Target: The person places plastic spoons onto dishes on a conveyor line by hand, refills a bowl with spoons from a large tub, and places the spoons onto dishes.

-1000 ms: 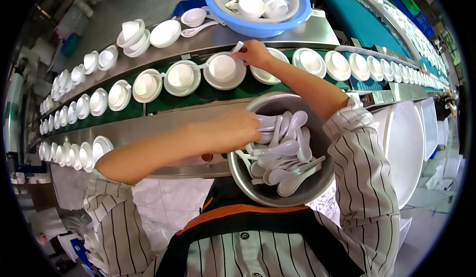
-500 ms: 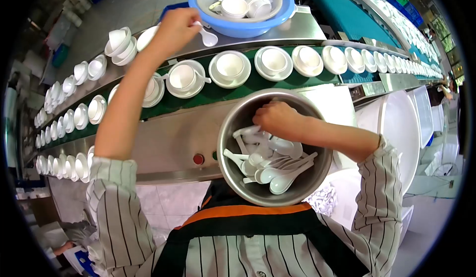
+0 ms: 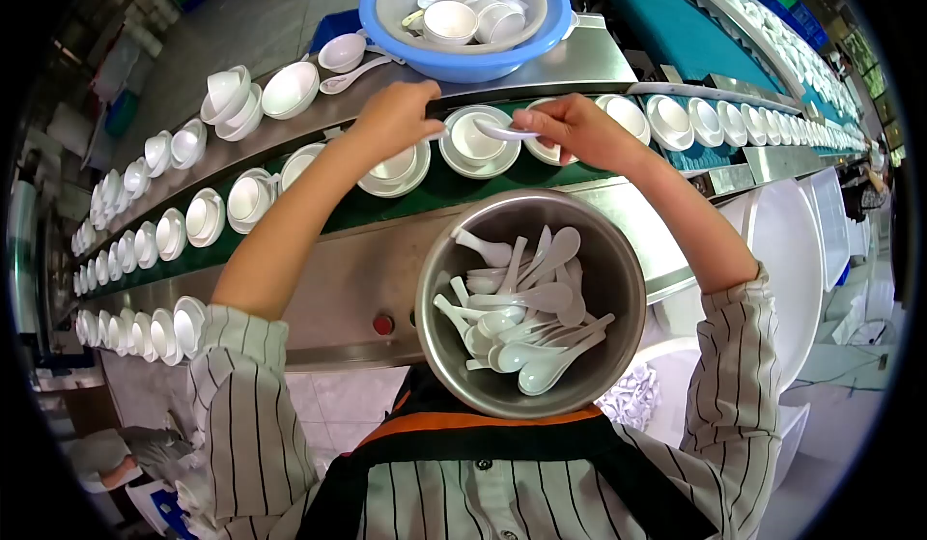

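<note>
Since the frame half a second ago, the right hand [image 3: 568, 127] has risen out of the steel basin [image 3: 630, 294] and the left hand [image 3: 394, 120] has moved down and right from the steel ledge [image 3: 591, 65]. Right grip: thumb and fingers closed on a white spoon [image 3: 502, 131], at upper centre of the frame. Spoon extends to the left of the fingertips, over a white bowl [image 3: 465, 144] seated on a saucer. Long axis runs nearly crosswise in the frame; free end points left, toward the left hand. Left grip: fingers bent; whether they hold anything cannot be told. It is above another bowl and saucer on the green belt [image 3: 436, 190]. Loose spoons [image 3: 526, 298] lie at mixed angles in the steel basin, lower centre. Blue basin [image 3: 543, 47] of crockery stands at top centre.
</note>
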A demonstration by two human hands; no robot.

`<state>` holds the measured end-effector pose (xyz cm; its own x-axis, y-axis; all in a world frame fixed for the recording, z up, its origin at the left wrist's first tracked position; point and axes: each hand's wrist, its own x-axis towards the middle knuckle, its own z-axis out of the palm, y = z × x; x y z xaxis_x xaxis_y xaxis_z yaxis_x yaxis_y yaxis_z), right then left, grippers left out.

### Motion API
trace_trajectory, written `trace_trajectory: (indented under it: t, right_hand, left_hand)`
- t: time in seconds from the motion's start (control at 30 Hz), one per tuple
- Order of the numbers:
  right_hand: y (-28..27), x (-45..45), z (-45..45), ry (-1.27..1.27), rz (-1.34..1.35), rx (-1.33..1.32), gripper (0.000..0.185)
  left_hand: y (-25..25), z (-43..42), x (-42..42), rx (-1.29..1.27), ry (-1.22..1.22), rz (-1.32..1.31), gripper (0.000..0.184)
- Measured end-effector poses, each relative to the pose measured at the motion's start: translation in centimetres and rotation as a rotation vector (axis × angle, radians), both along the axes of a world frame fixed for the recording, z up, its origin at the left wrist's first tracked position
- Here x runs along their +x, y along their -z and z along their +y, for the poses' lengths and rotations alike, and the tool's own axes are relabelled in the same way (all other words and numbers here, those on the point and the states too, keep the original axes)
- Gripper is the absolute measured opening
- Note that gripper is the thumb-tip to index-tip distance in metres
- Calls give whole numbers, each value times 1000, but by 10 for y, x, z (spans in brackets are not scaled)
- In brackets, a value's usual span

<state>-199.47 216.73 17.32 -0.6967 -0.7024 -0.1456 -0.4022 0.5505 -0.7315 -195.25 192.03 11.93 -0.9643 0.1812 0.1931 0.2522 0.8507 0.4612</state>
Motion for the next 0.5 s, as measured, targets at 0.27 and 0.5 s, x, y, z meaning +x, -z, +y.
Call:
trace_trajectory:
  t: [0.27, 0.5]
  right_hand:
    - [82, -61, -69, -197, 1212, 288, 16]
    - [77, -31, -61, -343, 964, 0, 27]
  left_hand:
    - [14, 77, 107, -366, 486, 325, 8]
    - [-2, 47, 123, -41, 336, 25, 13]
